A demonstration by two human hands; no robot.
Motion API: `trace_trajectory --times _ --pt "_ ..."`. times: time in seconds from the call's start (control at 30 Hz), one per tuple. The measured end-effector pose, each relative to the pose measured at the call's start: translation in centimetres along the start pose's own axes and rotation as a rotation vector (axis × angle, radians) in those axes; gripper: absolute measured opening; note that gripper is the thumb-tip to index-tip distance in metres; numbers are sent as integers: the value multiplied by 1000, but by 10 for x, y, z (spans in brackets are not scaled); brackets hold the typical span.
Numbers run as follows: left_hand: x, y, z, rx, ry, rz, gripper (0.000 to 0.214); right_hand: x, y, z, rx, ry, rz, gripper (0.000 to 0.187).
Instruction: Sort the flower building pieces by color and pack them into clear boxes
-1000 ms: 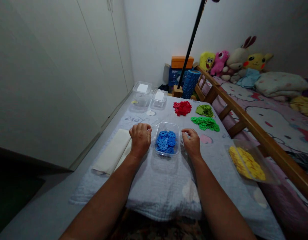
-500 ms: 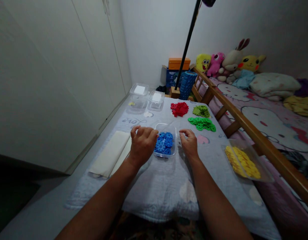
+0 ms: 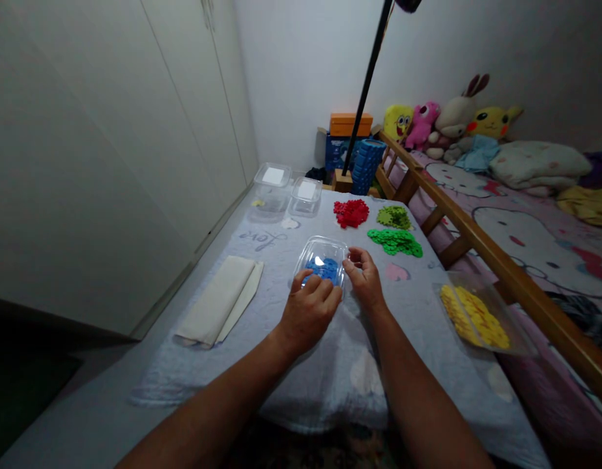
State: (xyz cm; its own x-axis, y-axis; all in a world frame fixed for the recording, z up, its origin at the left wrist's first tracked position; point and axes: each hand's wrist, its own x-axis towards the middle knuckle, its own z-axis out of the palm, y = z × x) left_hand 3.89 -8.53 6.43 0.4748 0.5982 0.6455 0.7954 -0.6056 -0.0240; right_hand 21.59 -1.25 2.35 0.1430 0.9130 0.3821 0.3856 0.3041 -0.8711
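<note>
A clear plastic container (image 3: pixel 322 253) filled with blue flower-shaped pieces (image 3: pixel 325 268) sits tilted on the grey cloth-covered table (image 3: pixel 301 365). My left hand (image 3: pixel 308 311) is at the container's near edge, fingers curled over its rim. My right hand (image 3: pixel 363 279) pinches the container's right side with thumb and fingers. The near part of the container is hidden behind my left hand.
Red pieces (image 3: pixel 350 213), light green pieces (image 3: pixel 393 217) and dark green pieces (image 3: pixel 395 241) lie in piles behind. Two clear boxes (image 3: pixel 286 194) stand at the back left. A folded cream cloth (image 3: pixel 220 299) lies left; a bag of yellow pieces (image 3: pixel 472 316) right. A wooden bed rail (image 3: pixel 481 242) borders the right.
My left hand has moved from the container's left side round to its near edge. The container is now tipped up, its far side raised. My right hand stayed at its right side.
</note>
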Motion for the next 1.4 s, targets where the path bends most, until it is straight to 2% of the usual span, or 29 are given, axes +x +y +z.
trace_trajectory --times 0.2,0.3,0.37,0.53,0.6,0.7,0.77,0.83,1.13,1.27,1.4 --pt "0 6 -1 -102 -23 -19 14 -1 0 2 -18 -39 -22 43" --pt "-3 3 -5 -195 -34 -90 16 -1 0 2 -29 -51 -28 42" --pt "-5 -4 -7 -250 -5 -209 18 0 0 1 -37 -45 -20 43" --pt "-9 -36 -5 -411 76 -627 33 0 -8 -4 -95 -67 66 55" --pt "-10 -47 -1 -458 27 -771 42 -1 -14 -6 -121 -127 109 63" --pt "-13 -54 5 -607 -137 -913 47 -4 -22 -6 -153 -218 157 74" --pt "-15 -52 7 -715 -208 -946 46 -5 -25 -5 -161 -259 177 79" --pt "-16 -49 9 -783 -209 -946 44 -7 -26 -3 -146 -274 188 81" --pt "-15 -43 15 -819 -52 -966 44 -10 -19 9 32 -149 248 80" --pt "-16 -45 22 -846 21 -998 48 -10 -19 10 135 -180 263 80" --pt "-16 -47 27 -872 65 -1021 50 -13 -24 7 65 -249 241 81"
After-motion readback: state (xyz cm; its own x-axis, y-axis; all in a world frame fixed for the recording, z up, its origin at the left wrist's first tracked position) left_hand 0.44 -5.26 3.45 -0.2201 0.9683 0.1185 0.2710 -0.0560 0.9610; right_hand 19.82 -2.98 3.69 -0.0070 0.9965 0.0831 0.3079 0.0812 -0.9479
